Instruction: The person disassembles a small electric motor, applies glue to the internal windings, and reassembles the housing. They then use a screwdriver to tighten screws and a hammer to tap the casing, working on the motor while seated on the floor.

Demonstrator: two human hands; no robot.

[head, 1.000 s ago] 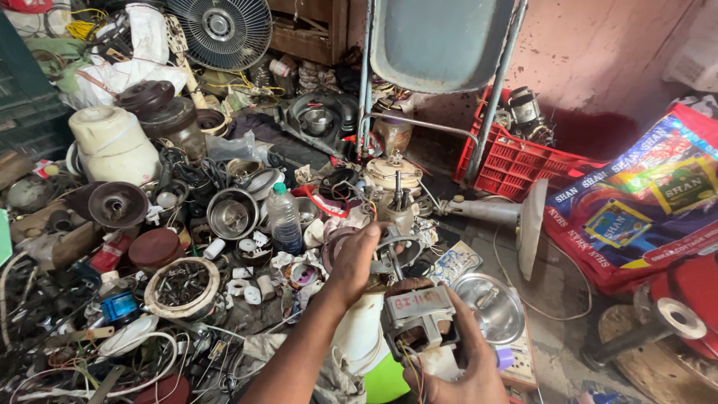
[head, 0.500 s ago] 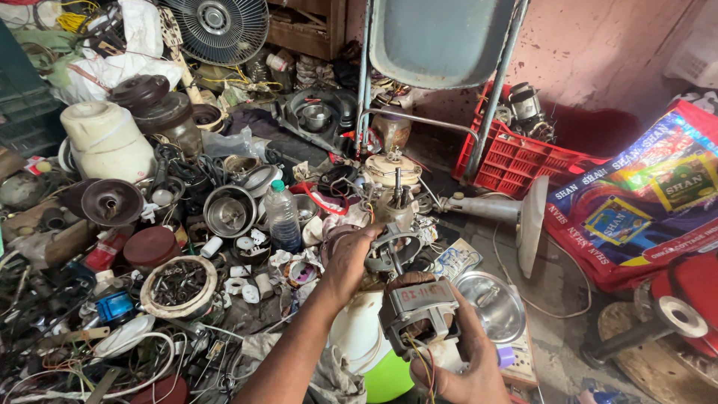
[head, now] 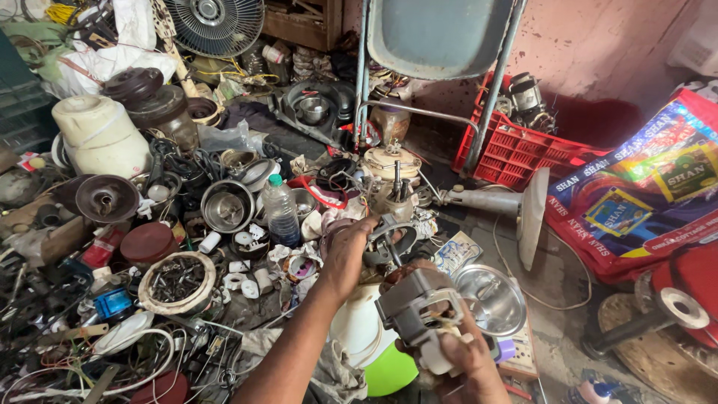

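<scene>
My left hand [head: 345, 254] reaches forward and grips a dark round metal motor part [head: 389, 241] with a shaft, at the middle of the heap. My right hand [head: 465, 365], low in the view, holds a small grey electric motor [head: 419, 310] with a metal frame and a white plastic end. A shiny steel bowl [head: 491, 299] lies just right of the motor. A white and green plastic housing [head: 370, 340] sits under both hands.
Scrap covers the floor: a plastic water bottle [head: 281, 212], steel cups [head: 226, 206], a white jug base [head: 101, 135], a fan guard [head: 215, 24]. A folding chair [head: 437, 37] stands behind, a red crate [head: 516, 150] and a fan stand [head: 516, 206] to the right, with a printed sack [head: 636, 194].
My left hand has moved slightly right onto the round motor part. My right hand has tilted the grey motor and shifted it a little lower.
</scene>
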